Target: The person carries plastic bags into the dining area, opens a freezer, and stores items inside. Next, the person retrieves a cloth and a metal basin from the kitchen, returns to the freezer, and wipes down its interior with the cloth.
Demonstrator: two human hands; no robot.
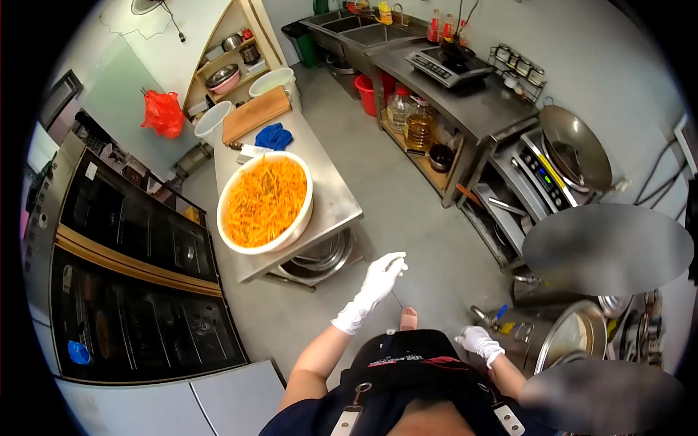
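At the bottom edge, black apron (407, 360) with 2 straps, over dark clothing. At the right side of the apron, right hand (480, 343) in white glove, fingers somewhat bent, near the large steel pot (534, 330) with tap; not possible to tell how far open, or whether with something inside. More forward, above the grey floor (407, 218), left hand (385, 275) in white glove, fingers loosely bent, half open, with nothing visible in the grip. Beyond the left hand, and apart from both hands, on the near end of the steel table (334, 200), white bowl (297, 234), filled nearly to the rim with orange shreds (265, 203). Just behind the bowl, on the same table, knife (252, 152) with broad blade, and blue cloth (274, 136). Further behind, wooden board (256, 116), with 2 pale buckets (212, 122) close to it. Across the floor, to the right, wok (574, 149) upon a cooker (542, 174). Still farther, bottles of oil (419, 132) under a counter (472, 102), then sink (363, 33) beside the far wall.
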